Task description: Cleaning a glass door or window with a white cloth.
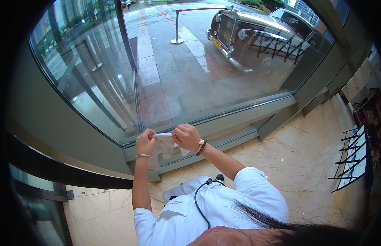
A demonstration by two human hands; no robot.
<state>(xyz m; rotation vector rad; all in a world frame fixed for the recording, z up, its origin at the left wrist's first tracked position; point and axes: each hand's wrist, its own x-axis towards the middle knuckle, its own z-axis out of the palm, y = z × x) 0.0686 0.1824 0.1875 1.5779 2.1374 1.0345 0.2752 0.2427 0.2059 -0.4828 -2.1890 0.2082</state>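
Observation:
My left hand (145, 143), with a silver bangle at the wrist, pinches one upper edge of a thin white cloth or wipe (166, 146). On the other upper edge my right hand (187, 137) is closed, a beaded bracelet (201, 147) on its wrist. The cloth hangs down between both hands, somewhat see-through, its lower part loose. Both hands are raised in front of a large glass window pane (184, 92), near its lower frame (218, 121). Whether the cloth or the hands touch the frame cannot be told.
A metal ledge (245, 115) runs under the pane, above a marble floor (270, 153). A curved dark rail (86, 176) lies at the left. Black racks or stands (351, 158) are at the right. Outside the glass are a vintage car (258, 37) and a barrier post (177, 27).

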